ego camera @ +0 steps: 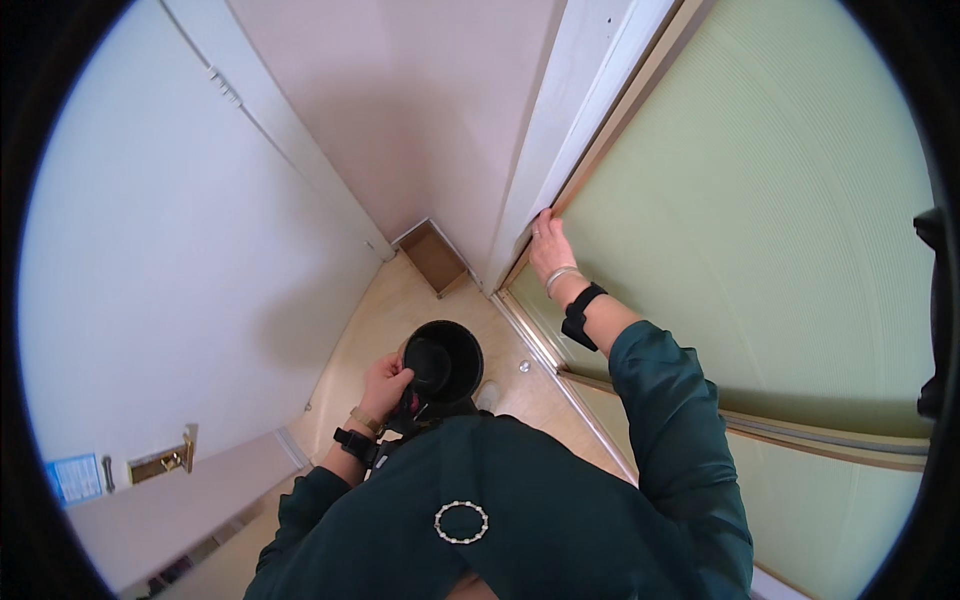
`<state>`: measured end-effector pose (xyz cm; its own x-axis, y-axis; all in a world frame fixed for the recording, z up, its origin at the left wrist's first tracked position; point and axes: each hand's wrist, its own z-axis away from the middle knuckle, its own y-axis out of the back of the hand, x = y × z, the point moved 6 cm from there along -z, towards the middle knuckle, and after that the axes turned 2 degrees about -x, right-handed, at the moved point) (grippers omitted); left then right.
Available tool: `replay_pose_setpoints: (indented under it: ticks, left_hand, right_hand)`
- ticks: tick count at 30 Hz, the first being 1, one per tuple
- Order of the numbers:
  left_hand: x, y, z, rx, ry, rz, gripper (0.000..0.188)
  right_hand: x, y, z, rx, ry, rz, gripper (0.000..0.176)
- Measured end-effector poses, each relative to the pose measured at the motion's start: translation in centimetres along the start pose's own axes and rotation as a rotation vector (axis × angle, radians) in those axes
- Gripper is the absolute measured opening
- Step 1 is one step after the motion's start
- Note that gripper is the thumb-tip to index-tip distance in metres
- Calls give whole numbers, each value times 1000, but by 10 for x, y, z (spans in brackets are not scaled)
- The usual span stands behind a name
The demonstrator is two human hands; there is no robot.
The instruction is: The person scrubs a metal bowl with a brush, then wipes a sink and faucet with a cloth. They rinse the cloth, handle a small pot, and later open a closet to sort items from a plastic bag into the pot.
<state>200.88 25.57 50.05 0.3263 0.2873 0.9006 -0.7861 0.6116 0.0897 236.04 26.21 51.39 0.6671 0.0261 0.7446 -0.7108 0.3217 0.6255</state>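
Note:
Near my waist, my left hand (386, 386) grips the rim of a round black container (456, 360), which looks like a small bin or bucket; its inside is dark. Something dark, with a small pink part, hangs below that hand. My right hand (551, 244) reaches up and forward, its fingertips at the edge of a pale green sliding door panel (720, 225) with a gold-coloured frame, beside the white door jamb (525, 195). I cannot tell whether the fingers are hooked into the frame or only rest on it.
A shallow brown open box (433, 259) lies on the floor in the corner. At left stands a white door (187, 247) with a brass handle (176, 457). The metal floor track (536, 349) of the sliding doors runs at right, beside a small round metal doorstop (524, 366).

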Motion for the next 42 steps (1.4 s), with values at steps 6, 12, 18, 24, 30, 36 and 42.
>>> replay_pose_setpoints:
  ticks: [6, 12, 18, 24, 30, 36, 42]
  left_hand:
    - [-15, -30, -61, -29, -45, 7, 21]
    - [-19, -35, -106, 18, -39, -11, 21]
    - [9, -59, -125, -16, 18, 4, 21]
    - [33, -91, -136, -38, 139, 19, 21]
    - [44, -114, -166, -48, 57, 28, 21]
    - [38, -132, -190, -61, 40, -14, 21]
    - [44, -148, -209, -136, 87, -32, 21]
  right_hand:
    - [-8, -28, 5, 39, 31, 139, 48]
    - [0, -51, -5, 34, 138, 50, 47]
    - [32, -67, -22, -53, 135, -106, 43]
    - [47, -79, -23, 1, 119, -159, 42]
    - [67, -99, -19, 25, 114, -246, 43]
    - [83, -134, 20, -52, 72, -292, 51]
    - [81, -175, 73, -18, -154, -1103, 56]
